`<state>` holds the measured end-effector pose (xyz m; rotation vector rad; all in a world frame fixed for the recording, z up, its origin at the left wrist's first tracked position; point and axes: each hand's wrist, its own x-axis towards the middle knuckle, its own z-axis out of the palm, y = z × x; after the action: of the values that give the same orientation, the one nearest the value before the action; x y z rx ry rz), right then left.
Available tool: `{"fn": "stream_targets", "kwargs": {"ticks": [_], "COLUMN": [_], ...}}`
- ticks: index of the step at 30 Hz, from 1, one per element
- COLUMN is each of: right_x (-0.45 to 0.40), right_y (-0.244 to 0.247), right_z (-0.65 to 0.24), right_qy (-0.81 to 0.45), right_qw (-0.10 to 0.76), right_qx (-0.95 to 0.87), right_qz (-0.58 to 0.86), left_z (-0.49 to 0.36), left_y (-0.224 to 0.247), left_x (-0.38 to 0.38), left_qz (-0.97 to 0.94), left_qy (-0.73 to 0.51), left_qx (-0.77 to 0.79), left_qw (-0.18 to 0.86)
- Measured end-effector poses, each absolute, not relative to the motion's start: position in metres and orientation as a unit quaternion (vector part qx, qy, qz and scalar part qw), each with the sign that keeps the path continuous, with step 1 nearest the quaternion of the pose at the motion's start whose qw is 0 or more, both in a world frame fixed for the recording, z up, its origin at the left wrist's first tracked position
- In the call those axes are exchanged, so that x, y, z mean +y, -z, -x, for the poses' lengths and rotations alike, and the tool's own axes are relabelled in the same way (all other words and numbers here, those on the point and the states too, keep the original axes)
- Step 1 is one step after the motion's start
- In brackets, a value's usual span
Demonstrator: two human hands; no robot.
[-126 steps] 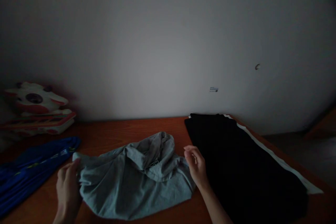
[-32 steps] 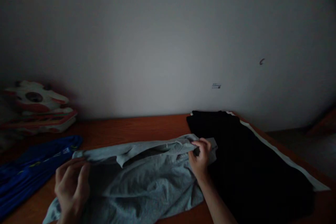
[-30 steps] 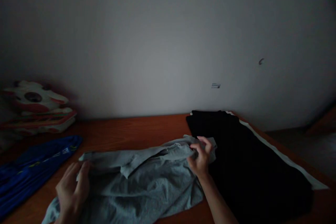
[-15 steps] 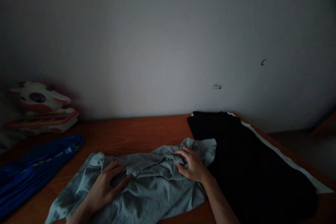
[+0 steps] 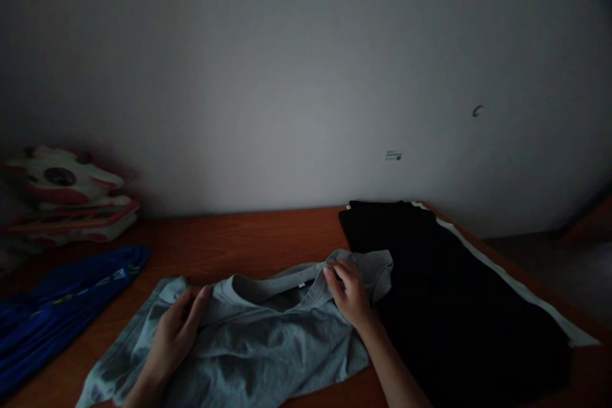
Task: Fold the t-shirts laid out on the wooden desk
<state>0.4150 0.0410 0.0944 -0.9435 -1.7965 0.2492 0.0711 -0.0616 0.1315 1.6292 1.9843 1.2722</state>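
Note:
A grey T-shirt (image 5: 268,344) lies rumpled on the wooden table, its neckline at the far side and spread apart so a small white label shows inside. My right hand (image 5: 348,287) pinches the shirt at the right end of the collar, thumb and fingers closed on the cloth. At the left shoulder, my left hand (image 5: 178,331) is closed on the fabric, with its thumb on top and the fingertips partly hidden. Part of the shirt's right sleeve rests against black folded clothing (image 5: 459,306).
Blue clothing (image 5: 62,312) lies at the left. Behind it stands a cow-shaped toy keyboard (image 5: 71,197). A white edge of cloth (image 5: 516,293) shows under the black clothing. The pale wall (image 5: 268,89) borders the wooden table (image 5: 229,236) at the back.
The bunched collar has been pulled apart into a wide neckline. My left hand has moved left and gripped the shoulder cloth; my right hand has closed on the collar.

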Motion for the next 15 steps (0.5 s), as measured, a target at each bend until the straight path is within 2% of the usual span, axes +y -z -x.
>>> {"fn": "stream_targets", "kwargs": {"ticks": [6,12,15], "right_x": [0.0439,0.0399,0.0370], "right_y": [-0.0874,-0.0910,-0.0926], "right_z": [-0.4148,-0.4117,-0.4113], "right_qy": [-0.153,-0.099,-0.086], "right_qw": [0.543,0.574,0.573], "right_qx": [-0.723,-0.704,-0.708], "right_qz": [0.400,0.406,0.405], "left_z": [-0.0704,-0.0728,-0.0724], "left_y": [-0.1345,-0.1313,-0.1282], "left_x": [-0.0587,-0.0588,-0.0613], "left_qz": [-0.534,-0.535,-0.523], "left_qy": [-0.457,-0.455,-0.466], "left_qx": [0.697,0.700,0.710], "left_qw": [0.141,0.128,0.076]}}
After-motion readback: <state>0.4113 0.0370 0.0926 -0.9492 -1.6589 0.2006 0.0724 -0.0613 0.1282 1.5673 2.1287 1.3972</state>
